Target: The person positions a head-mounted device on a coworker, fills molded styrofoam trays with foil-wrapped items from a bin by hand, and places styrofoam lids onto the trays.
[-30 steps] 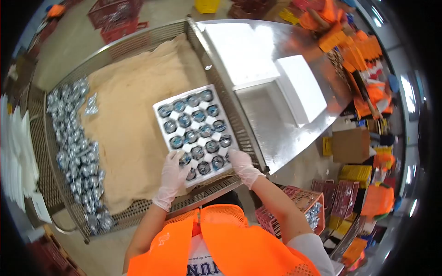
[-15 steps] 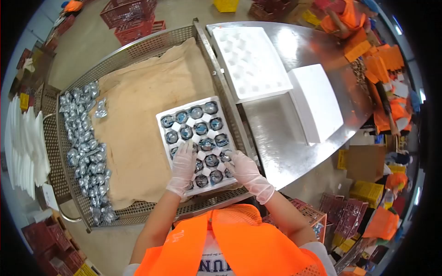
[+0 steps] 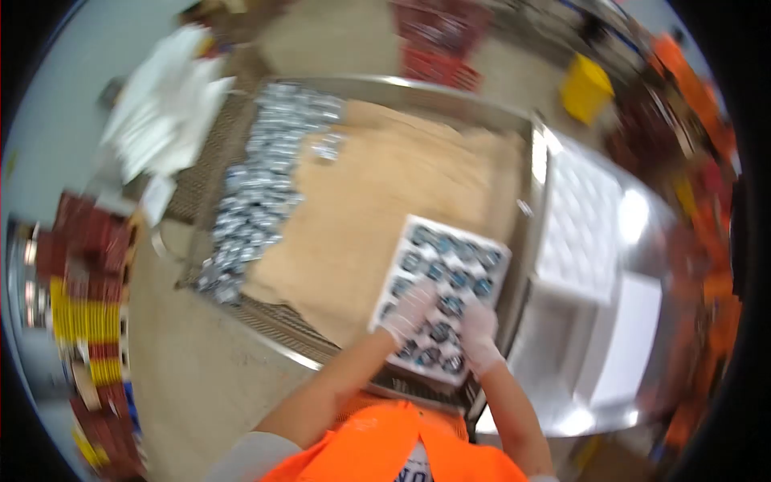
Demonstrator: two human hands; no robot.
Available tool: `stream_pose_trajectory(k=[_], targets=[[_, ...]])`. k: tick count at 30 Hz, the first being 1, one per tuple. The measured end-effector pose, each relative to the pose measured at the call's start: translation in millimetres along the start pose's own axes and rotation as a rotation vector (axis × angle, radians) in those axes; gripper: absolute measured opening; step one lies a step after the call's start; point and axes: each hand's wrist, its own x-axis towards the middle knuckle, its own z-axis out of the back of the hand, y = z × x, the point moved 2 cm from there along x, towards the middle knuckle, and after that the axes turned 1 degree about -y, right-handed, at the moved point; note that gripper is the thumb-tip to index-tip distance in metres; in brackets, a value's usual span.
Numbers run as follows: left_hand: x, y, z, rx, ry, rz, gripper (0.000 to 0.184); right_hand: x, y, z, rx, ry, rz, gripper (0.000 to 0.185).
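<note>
A white foam tray (image 3: pixel 504 259) lies slightly turned on brown cloth (image 3: pixel 361 209). It holds rows of dark, shiny round items (image 3: pixel 459 279) with blue patches, apparently wrapped in clear film. My left hand (image 3: pixel 412 312), in a thin whitish glove, rests over the tray's left-middle rows. Gloved likewise, my right hand (image 3: pixel 479 331) is at the tray's right side, over the items there. Motion smears the fingers of both hands, so their grip cannot be made out. The items beneath the hands are partly hidden.
Silvery wrapped pieces (image 3: pixel 261 177) are heaped along the left of the metal-rimmed table (image 3: pixel 313 357). At right, a steel table (image 3: pixel 546 365) bears a white foam tray (image 3: pixel 578 217) and a white foam box (image 3: pixel 626 337). White sheets (image 3: pixel 165 104) hang at upper left. Red crates (image 3: pixel 438 40) stand beyond.
The camera view has swung left, so the table and tray appear farther right and rotated, with blur. Both hands remain over the same tray.
</note>
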Motion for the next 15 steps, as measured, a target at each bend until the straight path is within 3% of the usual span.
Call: stream_pose_trajectory(k=[1, 2, 4, 6, 8, 10, 12, 13, 14, 15], targets=[[-3, -3, 1, 0.172, 0.022, -0.077, 0.009, 2, -1, -1, -0.496, 0.112, 0.069, 0.014], [-6, -13, 8, 0.189, 0.079, 0.028, 0.018, -1, 22, 21, -0.477, 0.167, 0.043, 0.017], [-24, -27, 34, 0.031, 0.05, 0.044, 0.029, -8, 44, 17, -0.551, -0.106, 0.237, 0.015], [-40, -27, 74, -0.039, 0.119, -0.031, 0.042, -8, 58, 0, -0.536, 0.017, 0.263, 0.017], [-51, 19, 97, -0.082, 0.056, -0.028, 0.04, -3, 51, -21, -0.59, -0.033, 0.253, 0.017], [-59, 73, 146, 0.186, -0.207, -0.333, 0.04, 6, 47, -35, -0.682, -0.056, 0.16, 0.018], [-52, 87, 268, -0.034, -0.38, -0.004, 0.037, 11, 54, -37, -0.796, -0.009, 0.091, 0.019], [-39, 67, 361, 0.097, -0.175, 0.173, 0.041, 15, 49, -41, -0.796, -0.032, 0.057, 0.016], [-33, 85, 408, -0.027, -0.552, 0.054, 0.043, 20, 61, -41, -0.801, -0.06, 0.057, 0.016], [-22, 108, 457, 0.22, -0.818, -0.118, 0.04, 21, 65, -38, -0.797, 0.05, -0.024, 0.013]])
